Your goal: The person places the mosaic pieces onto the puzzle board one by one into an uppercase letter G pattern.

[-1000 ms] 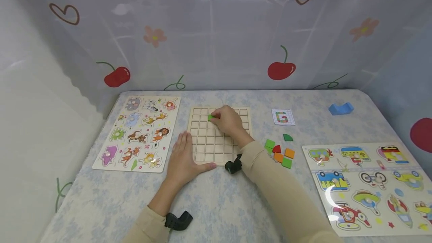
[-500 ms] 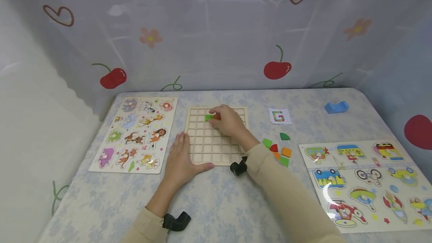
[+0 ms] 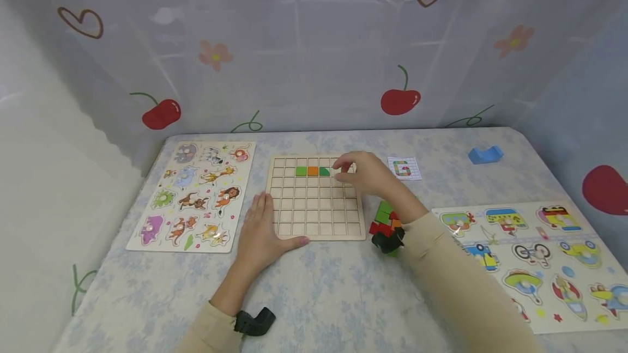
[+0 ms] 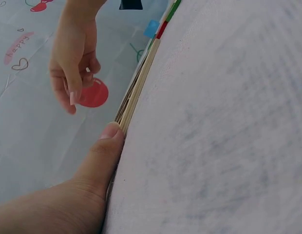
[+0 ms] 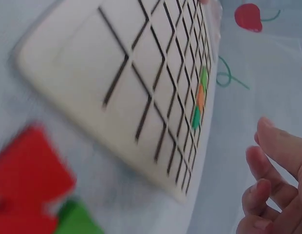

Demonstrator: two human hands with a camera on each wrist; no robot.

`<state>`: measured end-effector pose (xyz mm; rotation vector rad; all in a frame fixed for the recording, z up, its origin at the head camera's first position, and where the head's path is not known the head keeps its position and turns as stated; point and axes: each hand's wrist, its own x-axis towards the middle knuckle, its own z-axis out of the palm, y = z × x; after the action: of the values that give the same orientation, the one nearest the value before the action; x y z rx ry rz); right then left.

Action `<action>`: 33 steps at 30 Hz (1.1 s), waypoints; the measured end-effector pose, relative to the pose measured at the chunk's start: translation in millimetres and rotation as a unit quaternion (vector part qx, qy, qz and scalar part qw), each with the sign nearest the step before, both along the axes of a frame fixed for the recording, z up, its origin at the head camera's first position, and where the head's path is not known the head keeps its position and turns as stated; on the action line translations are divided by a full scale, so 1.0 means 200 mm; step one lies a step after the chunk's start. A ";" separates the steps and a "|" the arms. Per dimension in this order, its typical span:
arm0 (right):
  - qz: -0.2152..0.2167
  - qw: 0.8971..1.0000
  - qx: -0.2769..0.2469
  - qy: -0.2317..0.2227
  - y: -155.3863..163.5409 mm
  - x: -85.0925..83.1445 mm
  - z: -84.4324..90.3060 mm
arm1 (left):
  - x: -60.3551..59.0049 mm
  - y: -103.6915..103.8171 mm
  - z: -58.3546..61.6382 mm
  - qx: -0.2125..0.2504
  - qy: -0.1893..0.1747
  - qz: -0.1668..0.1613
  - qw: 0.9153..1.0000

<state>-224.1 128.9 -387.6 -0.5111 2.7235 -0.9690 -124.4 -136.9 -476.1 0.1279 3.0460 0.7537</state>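
Grid board (image 3: pixel 314 200) flat on table (image 3: pixel 314 287), pinned at near-left corner by flat, open left hand (image 3: pixel 260 233). Right hand (image 3: pixel 365 174) hovering empty, fingers loosely curled, beside placed green, orange, dark-green tiles (image 3: pixel 312 171). Loose tiles (image 3: pixel 385 217) probably light, stiff wood; best pinched by edges

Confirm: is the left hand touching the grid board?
Touching. In the left wrist view the left hand has its thumb tip pressed against the grid board edge; the head view shows the hand flat at the board's near left corner.
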 end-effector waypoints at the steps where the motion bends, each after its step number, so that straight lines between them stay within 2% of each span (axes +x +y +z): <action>1: -0.001 1.000 0.002 -0.003 0.04 0.00 0.01 | 0.00 0.00 0.00 0.000 -0.001 0.000 1.000; 6: -0.007 1.000 0.012 -0.018 0.23 0.02 0.03 | 0.00 0.00 0.00 0.002 -0.003 0.001 1.000; 18: -0.030 0.994 0.082 -0.060 0.62 0.09 -0.06 | 0.00 0.00 0.01 0.000 -0.004 0.000 1.000; 27: -0.045 0.986 0.109 -0.117 0.68 0.09 -0.09 | 0.00 0.00 0.01 0.005 0.000 0.000 1.000; 33: -0.040 0.990 0.086 -0.100 0.66 0.08 -0.13 | 0.00 0.00 0.01 0.008 0.004 -0.001 1.000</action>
<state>-208.3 261.7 -413.7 -0.2601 2.6302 -0.7485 -124.3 -137.0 -474.9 0.1351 3.0480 0.7804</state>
